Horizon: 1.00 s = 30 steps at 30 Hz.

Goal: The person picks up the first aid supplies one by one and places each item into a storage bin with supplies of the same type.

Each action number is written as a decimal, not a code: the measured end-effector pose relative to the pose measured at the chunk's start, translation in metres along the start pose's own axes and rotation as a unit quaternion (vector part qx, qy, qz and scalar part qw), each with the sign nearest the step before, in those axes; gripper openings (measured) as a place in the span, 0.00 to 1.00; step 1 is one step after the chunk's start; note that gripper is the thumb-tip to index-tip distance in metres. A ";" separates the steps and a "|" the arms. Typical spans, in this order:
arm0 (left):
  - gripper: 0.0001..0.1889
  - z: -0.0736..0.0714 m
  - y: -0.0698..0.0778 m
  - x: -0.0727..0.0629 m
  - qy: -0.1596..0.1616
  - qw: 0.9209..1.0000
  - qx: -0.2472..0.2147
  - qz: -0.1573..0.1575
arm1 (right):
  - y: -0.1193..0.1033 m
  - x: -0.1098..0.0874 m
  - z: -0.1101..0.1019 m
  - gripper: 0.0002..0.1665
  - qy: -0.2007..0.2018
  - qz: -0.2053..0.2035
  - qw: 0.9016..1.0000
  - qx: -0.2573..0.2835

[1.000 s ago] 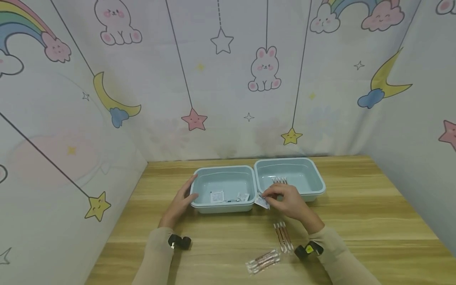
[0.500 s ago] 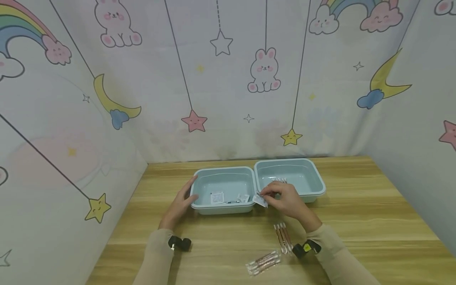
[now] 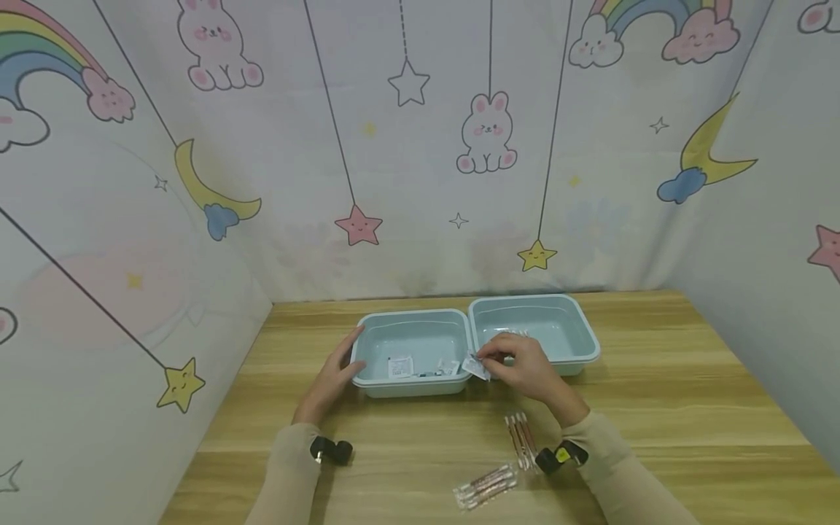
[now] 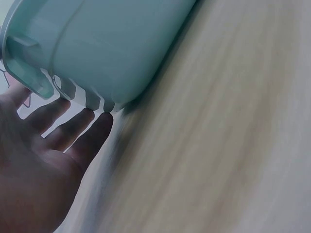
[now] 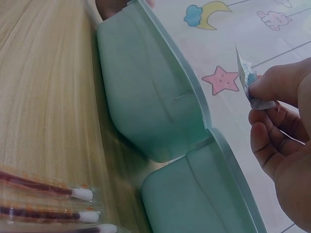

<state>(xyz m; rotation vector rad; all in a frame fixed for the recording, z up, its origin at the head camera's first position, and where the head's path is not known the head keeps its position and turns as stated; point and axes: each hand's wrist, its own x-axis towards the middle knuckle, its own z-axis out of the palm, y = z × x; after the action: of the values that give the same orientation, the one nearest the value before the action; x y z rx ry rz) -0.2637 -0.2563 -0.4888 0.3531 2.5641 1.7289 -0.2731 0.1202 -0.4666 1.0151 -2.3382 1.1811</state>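
My right hand (image 3: 525, 368) pinches a small white printed sachet (image 3: 475, 367) between thumb and fingertips, at the front right corner of the left light-blue plastic bin (image 3: 410, 386). In the right wrist view the sachet (image 5: 248, 82) stands above the bins' rims, seen nearly edge-on. Inside the left bin lie another white sachet (image 3: 400, 366) and several small packets (image 3: 448, 367) near its right end. My left hand (image 3: 331, 375) rests against that bin's left end; the left wrist view shows extended fingers (image 4: 92, 138) with their tips at the outer wall.
A second light-blue bin (image 3: 574, 359) stands close on the right; the right hand partly hides cotton swabs (image 3: 518, 333) in it. Two clear packs of brown-stemmed swabs, an upright one (image 3: 520, 437) and a slanted one (image 3: 485, 486), lie on the wooden table (image 3: 394, 445) in front.
My right hand has shifted slightly left with the sachet, bringing it from beside the left bin to over its front right corner. The left hand stays in place.
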 end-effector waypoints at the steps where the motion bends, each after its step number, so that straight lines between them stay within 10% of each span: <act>1: 0.36 0.000 0.000 0.000 0.000 1.000 0.002 0.000 | 0.000 0.000 0.000 0.11 0.001 0.000 1.000 0.000; 30: 0.36 0.000 -0.002 0.001 -0.002 1.000 -0.004 -0.002 | -0.004 0.013 0.004 0.11 -0.009 -0.015 1.000 -0.005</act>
<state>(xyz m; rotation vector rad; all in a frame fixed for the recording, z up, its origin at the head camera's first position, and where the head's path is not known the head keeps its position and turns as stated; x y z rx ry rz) -0.2653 -0.2570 -0.4902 0.3499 2.5524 1.7366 -0.2791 0.1096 -0.4600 1.0575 -2.3321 1.1525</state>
